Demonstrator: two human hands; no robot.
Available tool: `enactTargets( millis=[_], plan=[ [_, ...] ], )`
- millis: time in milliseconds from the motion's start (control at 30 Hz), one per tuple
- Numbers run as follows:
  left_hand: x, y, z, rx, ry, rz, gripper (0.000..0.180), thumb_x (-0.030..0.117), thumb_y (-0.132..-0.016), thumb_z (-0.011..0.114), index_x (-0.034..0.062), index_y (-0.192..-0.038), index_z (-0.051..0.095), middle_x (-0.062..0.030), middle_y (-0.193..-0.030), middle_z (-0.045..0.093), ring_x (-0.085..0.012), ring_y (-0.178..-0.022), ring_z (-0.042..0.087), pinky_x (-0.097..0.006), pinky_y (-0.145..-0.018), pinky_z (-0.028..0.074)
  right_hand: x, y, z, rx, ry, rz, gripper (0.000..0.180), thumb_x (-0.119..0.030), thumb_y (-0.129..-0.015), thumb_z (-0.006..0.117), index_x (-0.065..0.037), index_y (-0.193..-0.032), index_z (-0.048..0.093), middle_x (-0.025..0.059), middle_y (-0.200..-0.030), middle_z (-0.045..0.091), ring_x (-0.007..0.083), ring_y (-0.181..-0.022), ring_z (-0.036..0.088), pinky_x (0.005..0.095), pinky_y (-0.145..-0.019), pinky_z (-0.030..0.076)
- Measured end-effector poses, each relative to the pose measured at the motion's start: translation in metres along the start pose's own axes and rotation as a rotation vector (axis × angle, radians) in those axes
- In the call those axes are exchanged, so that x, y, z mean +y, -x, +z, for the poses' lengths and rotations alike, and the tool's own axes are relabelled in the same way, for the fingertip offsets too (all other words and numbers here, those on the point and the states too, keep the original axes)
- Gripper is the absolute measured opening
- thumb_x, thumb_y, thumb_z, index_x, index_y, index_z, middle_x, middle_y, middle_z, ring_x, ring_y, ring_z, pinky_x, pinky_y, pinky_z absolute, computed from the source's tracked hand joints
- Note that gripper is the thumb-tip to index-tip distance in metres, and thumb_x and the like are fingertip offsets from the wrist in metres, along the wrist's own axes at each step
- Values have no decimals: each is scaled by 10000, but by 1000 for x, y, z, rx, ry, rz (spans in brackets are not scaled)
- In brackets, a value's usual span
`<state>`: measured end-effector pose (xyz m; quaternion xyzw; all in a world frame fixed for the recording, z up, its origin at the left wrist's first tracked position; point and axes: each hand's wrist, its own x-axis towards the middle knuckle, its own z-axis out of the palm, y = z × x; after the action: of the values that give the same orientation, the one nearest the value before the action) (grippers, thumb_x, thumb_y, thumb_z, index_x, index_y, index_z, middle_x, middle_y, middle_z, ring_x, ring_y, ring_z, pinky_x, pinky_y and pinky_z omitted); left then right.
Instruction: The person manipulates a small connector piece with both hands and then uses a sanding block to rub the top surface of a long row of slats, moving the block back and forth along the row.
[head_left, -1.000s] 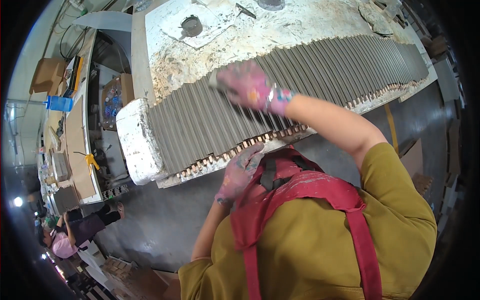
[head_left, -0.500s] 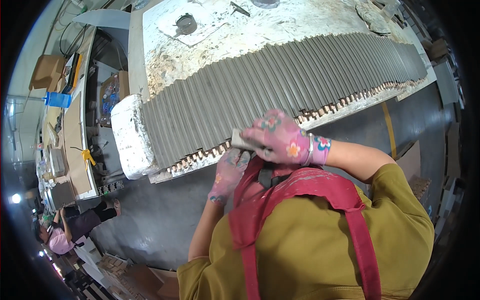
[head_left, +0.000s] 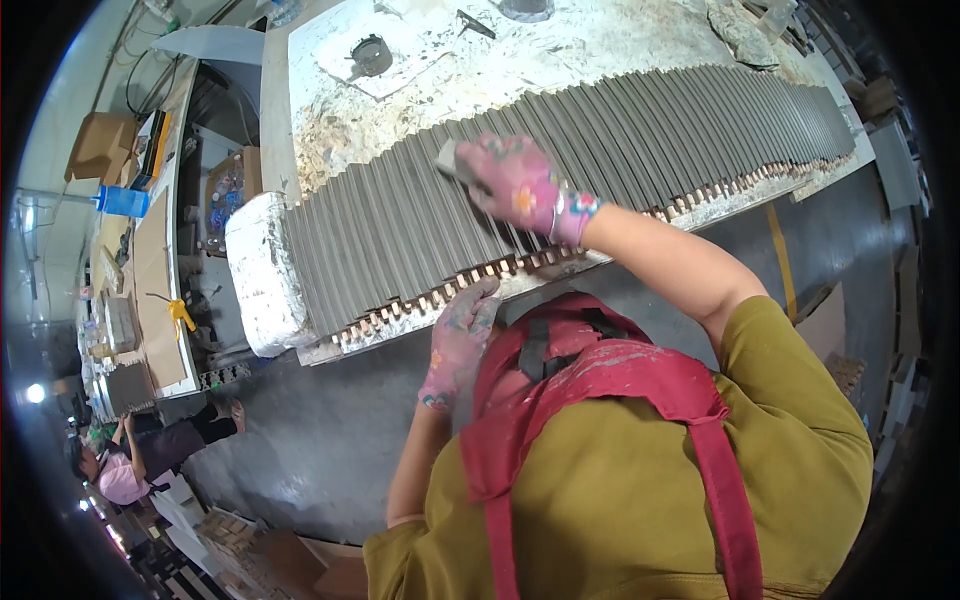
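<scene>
A long row of dark grey strips [head_left: 600, 130] lies side by side on the table, their pale wooden ends facing me. My right hand [head_left: 520, 185], in a pink flowered glove, is closed round a small pale grey block [head_left: 448, 158]. It presses the block onto the strips near their far ends. My left hand [head_left: 462, 335], gloved alike, is at the near edge beside the wooden ends, its fingers bent and held together. What those fingers grip, if anything, is hidden.
A white wrapped block [head_left: 265, 275] stands at the row's left end. Beyond the strips, a dark round dish [head_left: 370, 55] and a black tool [head_left: 477, 24] lie on the stained table [head_left: 340, 115]. Another person [head_left: 125, 475] works at a bench far left.
My right hand has moved away from me with the grey block, from the strips' near ends toward their far ends. My left hand has stayed near the table edge, now apart from the right.
</scene>
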<state>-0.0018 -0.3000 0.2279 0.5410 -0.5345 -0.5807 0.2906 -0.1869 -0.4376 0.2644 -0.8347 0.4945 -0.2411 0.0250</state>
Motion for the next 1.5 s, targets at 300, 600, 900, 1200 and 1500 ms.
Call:
enactTargets(
  millis=[300,600,900,1200,1500],
  plan=[
    [-6,0,-6,7,-131,22,316,174,-961,567,60,-1255,588,-76,-1200,619,-153,-1056,596,-268,-934,461,-18,3,-11,22,-83,25,279,-228,-792,633,-131,-1051,591,123,-907,642,344,-831,633,452,-795,456],
    [-9,4,-20,-93,-269,53,370,62,-930,593,-9,-1286,527,-85,-1240,580,-153,-1124,563,-256,-946,449,-70,22,-11,-222,-258,-144,369,-310,-780,682,-150,-1100,593,111,-969,626,310,-913,612,479,-794,446],
    [5,6,-41,-121,-165,-225,379,167,-950,594,0,-1284,533,-98,-1196,613,-137,-1100,575,-242,-902,454,-81,15,21,-196,-160,-303,391,-321,-827,630,-154,-1165,527,101,-971,647,311,-861,641,513,-733,470],
    [-22,16,-57,-54,94,-59,341,166,-973,553,-13,-1263,551,-74,-1184,623,-150,-1052,590,-280,-922,463,-55,-64,42,-146,-94,-108,260,-192,-764,600,-117,-1012,588,151,-951,647,347,-865,646,484,-765,475],
    [-19,24,-78,-65,-72,22,308,81,-945,568,-19,-1236,572,-96,-1174,635,-166,-1034,607,-279,-920,469,-51,-91,52,-92,13,39,210,-226,-807,566,-104,-978,572,148,-895,631,324,-799,638,472,-721,471]
  ],
)
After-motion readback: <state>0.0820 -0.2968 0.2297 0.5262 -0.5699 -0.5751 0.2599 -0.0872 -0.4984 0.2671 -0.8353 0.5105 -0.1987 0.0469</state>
